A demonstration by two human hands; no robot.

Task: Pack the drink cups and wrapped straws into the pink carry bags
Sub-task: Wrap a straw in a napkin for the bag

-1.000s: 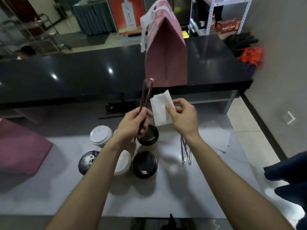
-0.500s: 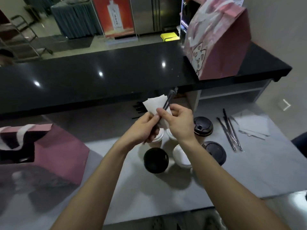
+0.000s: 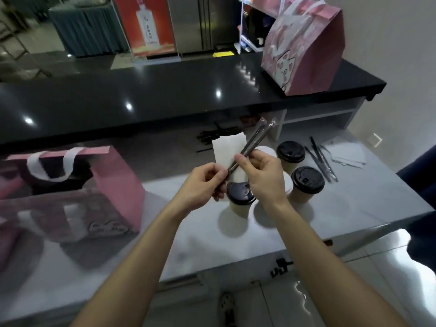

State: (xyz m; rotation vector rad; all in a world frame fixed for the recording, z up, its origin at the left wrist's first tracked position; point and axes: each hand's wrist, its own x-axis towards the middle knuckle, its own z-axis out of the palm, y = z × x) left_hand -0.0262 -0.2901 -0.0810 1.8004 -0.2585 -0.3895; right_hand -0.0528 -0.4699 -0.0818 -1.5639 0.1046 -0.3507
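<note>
Pink carry bags sit in two places: one pink carry bag stands open on the grey worktop at your left, its white handles up and its dark inside showing, blurred in this view; a second pink bag, closed at the top and printed with a cartoon cat face, stands on the glossy black counter at the far right. On the worktop in front of you stand the drink cups, kraft paper with lids: one black-lidded cup lies just below your hands, two more black-lidded cups stand to the right, and a white-lidded cup shows behind your right hand. Right of the cups a few loose wrapped straws lie on the worktop, beside a small stack of white napkins. More dark straws lie further back under the counter's edge. Your left hand has its fingers curled, pinching the lower end of a white napkin together with the bottom of two wrapped straws. Your right hand pinches those same straws between thumb and forefinger, a little higher up, with the other fingers curled loosely. The straws slant up and to the right across the napkin, above the cups.
</note>
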